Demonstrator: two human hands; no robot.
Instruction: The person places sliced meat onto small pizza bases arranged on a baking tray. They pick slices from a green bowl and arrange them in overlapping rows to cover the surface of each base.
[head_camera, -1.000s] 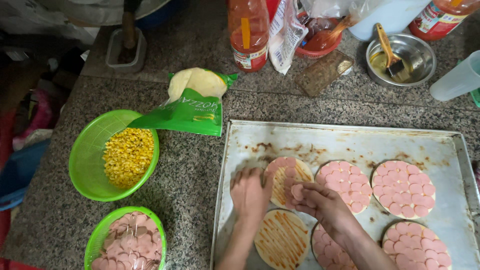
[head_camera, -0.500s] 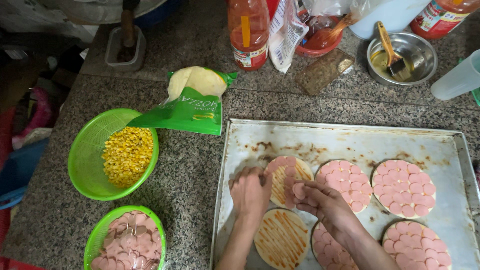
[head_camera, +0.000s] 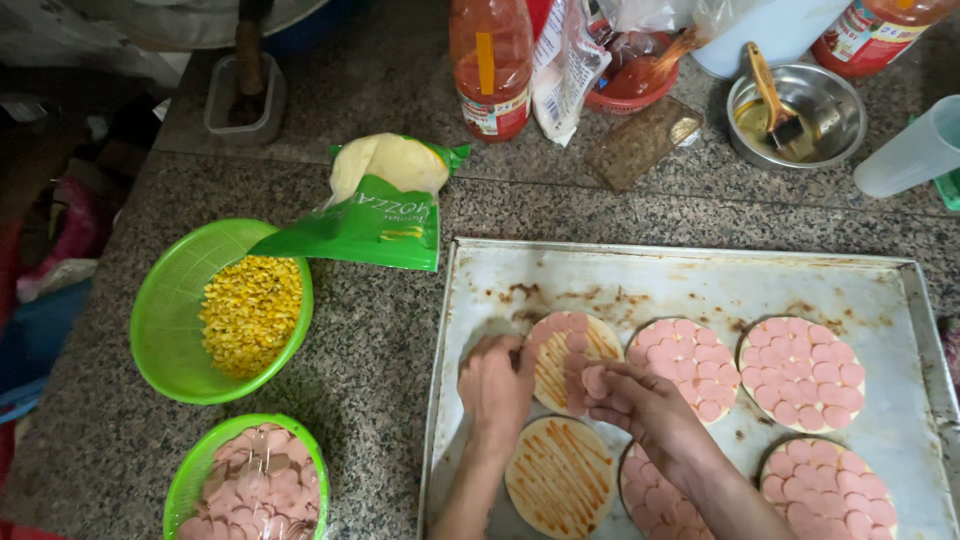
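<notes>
item: round flat dough base streaked with orange sauce, partly covered with pink sausage slices (head_camera: 560, 362), lying in the near-left part of the battered metal baking tray (head_camera: 700, 285) on the speckled stone table (head_camera: 380, 330). position: directly between the two hands; the left hand (head_camera: 495, 385) lies flat at its left edge, the right hand (head_camera: 640, 405) comes in from its right side, about equally near. the base is round, so no long axis; its bare sauced strip runs down the middle and right, just beside the right hand's fingertips. fingers: left hand's fingers (head_camera: 492, 352) spread and pressed down on the tray and the base's rim, holding nothing; right hand's fingers (head_camera: 605, 385) pinched together on a few small round pink sausage slices (head_camera: 592, 380) held over the base's right part. adjacent: one sauced round base without slices (head_camera: 560, 478) just toward the person; four bases fully covered with pink slices to the right and near-right. off the tray, well apart to the left: green plastic basket of yellow corn kernels (head_camera: 225, 310), green plastic basket of pink sausage slices (head_camera: 250, 485), opened green bag of pale cheese (head_camera: 380, 205).
</notes>
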